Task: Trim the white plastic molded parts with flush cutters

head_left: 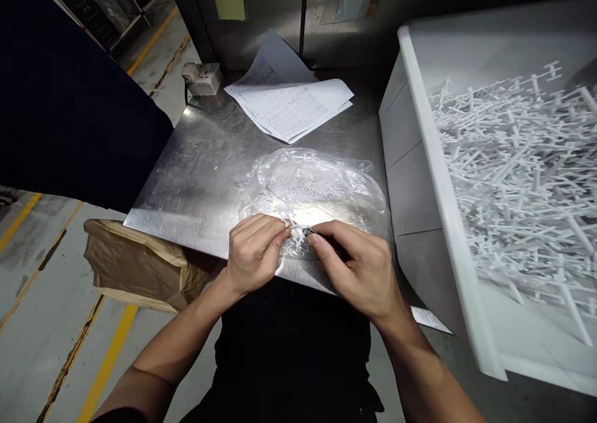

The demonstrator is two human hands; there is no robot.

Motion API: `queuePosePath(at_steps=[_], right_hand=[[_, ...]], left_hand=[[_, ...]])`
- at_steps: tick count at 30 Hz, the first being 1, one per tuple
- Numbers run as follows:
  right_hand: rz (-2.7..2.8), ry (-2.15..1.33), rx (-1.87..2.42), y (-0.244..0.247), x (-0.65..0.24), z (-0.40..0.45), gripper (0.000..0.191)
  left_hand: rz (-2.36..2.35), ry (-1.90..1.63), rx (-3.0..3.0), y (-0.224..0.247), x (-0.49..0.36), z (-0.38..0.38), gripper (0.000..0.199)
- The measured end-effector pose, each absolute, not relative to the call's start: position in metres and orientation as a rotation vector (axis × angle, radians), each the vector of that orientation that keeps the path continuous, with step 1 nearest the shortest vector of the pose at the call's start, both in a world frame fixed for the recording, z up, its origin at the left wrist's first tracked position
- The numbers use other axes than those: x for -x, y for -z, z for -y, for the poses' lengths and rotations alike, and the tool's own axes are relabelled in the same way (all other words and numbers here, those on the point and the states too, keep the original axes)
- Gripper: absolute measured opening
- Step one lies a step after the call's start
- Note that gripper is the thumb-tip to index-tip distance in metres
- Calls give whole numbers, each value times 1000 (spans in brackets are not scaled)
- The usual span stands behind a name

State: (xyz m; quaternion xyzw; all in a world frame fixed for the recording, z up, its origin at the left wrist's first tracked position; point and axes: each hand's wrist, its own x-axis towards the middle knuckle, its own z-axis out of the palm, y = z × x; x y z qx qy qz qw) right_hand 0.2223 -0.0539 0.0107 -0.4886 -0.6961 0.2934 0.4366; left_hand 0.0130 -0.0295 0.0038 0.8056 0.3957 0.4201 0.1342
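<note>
Between my two hands is a small white branched plastic piece point(297, 235), held just above the near edge of the metal table. My left hand point(254, 249) is closed, thumb and forefinger pinching the piece's left side. At its right end, my right hand point(357, 258) pinches something small and dark, partly hidden by the fingertips; I cannot make out its kind. Under and behind the fingers, a clear plastic bag point(317, 180) lies crumpled, with many tiny dark parts in or on it.
A large white bin point(433, 130) full of white plastic sprues point(527, 180) stands at the right. Printed sheets point(289, 99) and a power socket point(205, 79) lie farther back on the metal table point(186, 168). An open brown paper bag point(135, 261) is at lower left, below dark cloth point(69, 99).
</note>
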Motion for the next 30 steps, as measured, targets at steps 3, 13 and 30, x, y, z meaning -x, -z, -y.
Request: queuePosePath(at_steps=[3,13,30], right_hand=[[1734,-733,1235,-11,-222,54,16],[1724,-810,1325,-9,-222,51,24],[1735,-781,1184,-12,-221,56,13]], left_hand=[[-1154,-1196,-2330,-2,-13,29,17],[-1236,-1113,-2308,-1,-16,27,14],[-1256,-1143,-2409,2,-16,29,17]])
